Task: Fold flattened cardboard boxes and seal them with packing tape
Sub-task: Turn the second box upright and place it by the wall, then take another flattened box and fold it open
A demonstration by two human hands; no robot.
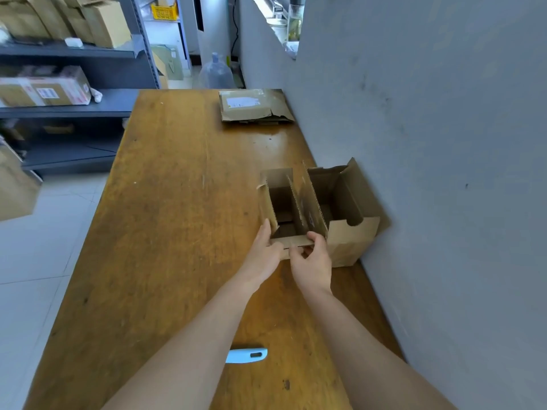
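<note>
Two hands [262, 253] [312, 266], two open boxes [270, 199] [350, 242]

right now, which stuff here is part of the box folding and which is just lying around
In the job: left hand and right hand gripping the small box; open box beside it; flattened cardboard stack.
Lying about: blue tool by the forearms; shelf parcels; clear bottle on the floor.

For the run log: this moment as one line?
stage: folding | left hand: holds open box | right hand: pinches near flap | second box: open, beside wall
</note>
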